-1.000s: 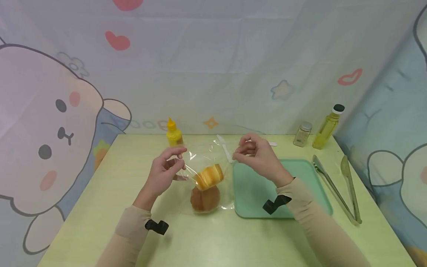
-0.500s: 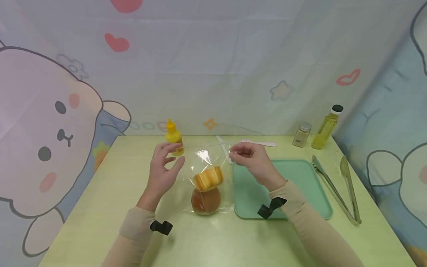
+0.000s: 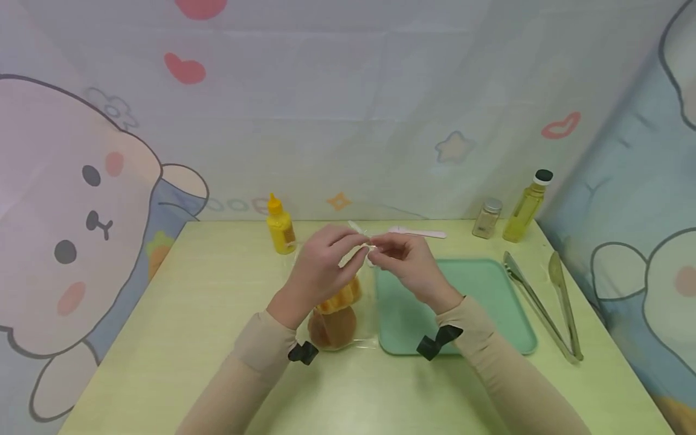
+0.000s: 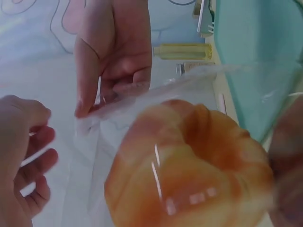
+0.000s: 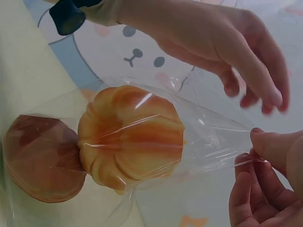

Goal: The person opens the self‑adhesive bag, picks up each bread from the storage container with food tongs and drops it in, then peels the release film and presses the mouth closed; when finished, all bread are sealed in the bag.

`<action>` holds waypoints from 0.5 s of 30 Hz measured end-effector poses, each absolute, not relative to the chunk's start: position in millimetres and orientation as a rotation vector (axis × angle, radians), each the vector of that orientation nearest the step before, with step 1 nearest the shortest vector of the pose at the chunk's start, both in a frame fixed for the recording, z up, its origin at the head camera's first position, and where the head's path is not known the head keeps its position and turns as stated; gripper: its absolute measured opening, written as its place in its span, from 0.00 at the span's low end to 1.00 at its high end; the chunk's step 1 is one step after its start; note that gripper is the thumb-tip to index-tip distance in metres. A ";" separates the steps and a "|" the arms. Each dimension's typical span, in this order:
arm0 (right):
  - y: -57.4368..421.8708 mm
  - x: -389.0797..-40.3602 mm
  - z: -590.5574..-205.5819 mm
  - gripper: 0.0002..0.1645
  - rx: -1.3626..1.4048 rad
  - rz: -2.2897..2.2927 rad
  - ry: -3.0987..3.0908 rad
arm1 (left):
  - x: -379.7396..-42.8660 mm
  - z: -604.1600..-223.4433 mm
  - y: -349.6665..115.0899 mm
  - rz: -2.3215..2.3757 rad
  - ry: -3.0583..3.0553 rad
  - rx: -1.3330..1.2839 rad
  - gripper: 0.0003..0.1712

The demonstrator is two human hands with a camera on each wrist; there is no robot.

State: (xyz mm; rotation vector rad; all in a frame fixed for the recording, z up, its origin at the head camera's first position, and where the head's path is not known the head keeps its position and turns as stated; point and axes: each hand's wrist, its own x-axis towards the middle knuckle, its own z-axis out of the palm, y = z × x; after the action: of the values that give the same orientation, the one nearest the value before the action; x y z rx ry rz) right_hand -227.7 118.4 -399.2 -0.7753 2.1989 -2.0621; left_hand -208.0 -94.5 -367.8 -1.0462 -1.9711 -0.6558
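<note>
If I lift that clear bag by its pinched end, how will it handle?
The clear bag is probably floppy: its thin film creases toward the right hand. Its smooth, glossy surface suggests it may be slippery. Its load would likely hang low and could swing, since the golden bread and brown bun sit away from that end.

Long beige sleeves (image 3: 505,368), small black wrist cameras (image 3: 439,342)
</note>
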 end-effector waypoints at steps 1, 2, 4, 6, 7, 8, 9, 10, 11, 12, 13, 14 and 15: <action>118.4 -227.7 -398.8 0.17 -0.792 -2.057 2.205 | -209.6 -366.0 -90.3 -0.640 -2.007 -1.041 0.05; 118.3 -227.5 -398.5 0.16 -0.799 -2.056 2.205 | -211.1 -364.7 -86.7 -0.626 -2.042 -1.034 0.05; 118.3 -227.1 -398.2 0.16 -0.811 -2.042 2.223 | -213.6 -363.2 -81.2 -0.594 -2.098 -1.014 0.05; 118.3 -226.4 -397.8 0.16 -0.816 -2.022 2.243 | -215.7 -362.9 -78.1 -0.575 -2.132 -1.002 0.04; 118.6 -226.1 -397.6 0.16 -0.815 -2.008 2.258 | -216.3 -363.0 -77.3 -0.568 -2.142 -1.000 0.04; 118.9 -225.5 -397.1 0.15 -0.815 -1.995 2.275 | -217.0 -363.0 -76.6 -0.563 -2.146 -1.003 0.04; 119.5 -224.8 -396.5 0.15 -0.821 -1.979 2.293 | -217.7 -363.1 -75.9 -0.556 -2.147 -1.007 0.04; 119.5 -224.3 -396.0 0.15 -0.823 -1.964 2.305 | -218.3 -363.2 -75.8 -0.549 -2.148 -1.013 0.04; 119.7 -223.5 -395.1 0.14 -0.828 -1.947 2.320 | -218.7 -363.0 -75.7 -0.537 -2.149 -1.021 0.04; 119.8 -222.9 -394.2 0.14 -0.834 -1.931 2.336 | -219.2 -362.9 -75.4 -0.523 -2.148 -1.028 0.04; 119.9 -222.2 -393.2 0.13 -0.842 -1.912 2.353 | -219.7 -362.7 -75.3 -0.504 -2.147 -1.033 0.04; 119.8 -221.8 -392.5 0.12 -0.857 -1.894 2.368 | -220.1 -362.3 -75.0 -0.483 -2.145 -1.037 0.04; 119.6 -221.5 -391.9 0.11 -0.872 -1.873 2.385 | -220.3 -361.6 -74.9 -0.455 -2.141 -1.036 0.04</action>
State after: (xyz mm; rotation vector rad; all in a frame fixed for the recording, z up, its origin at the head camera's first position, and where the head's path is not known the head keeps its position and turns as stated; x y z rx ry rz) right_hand -221.5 119.6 -391.9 -0.8717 2.3850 -1.8726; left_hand -220.3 -74.9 -361.6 -1.0364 -2.1414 -0.4547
